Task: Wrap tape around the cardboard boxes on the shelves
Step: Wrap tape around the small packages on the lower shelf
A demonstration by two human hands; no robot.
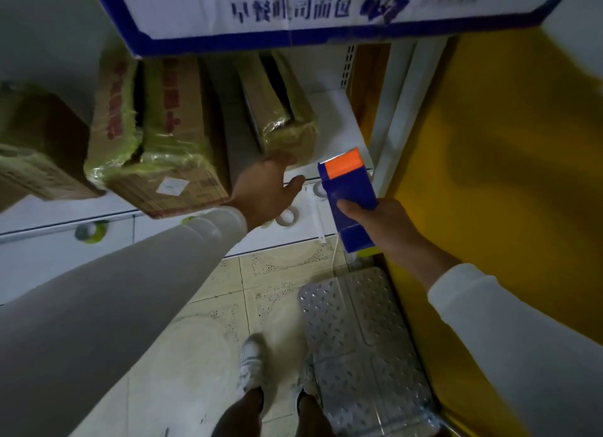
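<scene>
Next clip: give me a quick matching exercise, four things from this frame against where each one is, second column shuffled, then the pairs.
Things:
1. blue tape dispenser with orange top
2. perforated metal step stool
3. white carton with blue printed border
4. green tape roll

Places:
A. lower white shelf, far left
B. on the tiled floor
C. gripped by the right hand
D. top of the frame, above the wrapped boxes

Pairs: 1-C, 2-B, 3-D, 4-A

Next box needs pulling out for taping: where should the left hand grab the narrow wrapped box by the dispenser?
Probably its front bottom corner, from below and in front. That end overhangs the shelf edge, and the left hand is already there; its sides look wedged.
</scene>
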